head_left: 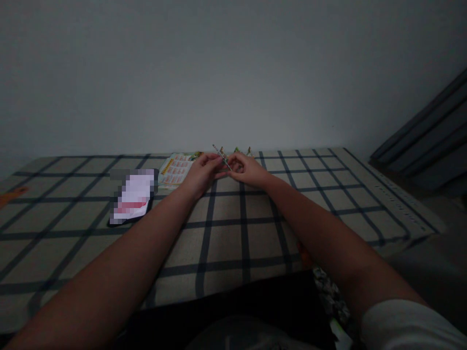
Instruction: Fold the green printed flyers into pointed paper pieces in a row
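Observation:
Both of my hands meet over the far middle of the checked tablecloth. A thin, flat printed piece, seen nearly edge-on and tilted, is between them. My left hand has its fingers closed on the piece from the left. My right hand pinches its lower end with thumb and fingertips. Just behind the hands, small colourful pointed bits stick up, partly hidden by my fingers. A printed sheet with rows of small pictures lies flat beside my left hand.
A phone with a lit, blurred-out screen lies left of my left forearm. The checked tablecloth reaches to the pale wall. An orange item sits at the left edge. A dark curtain hangs at the right.

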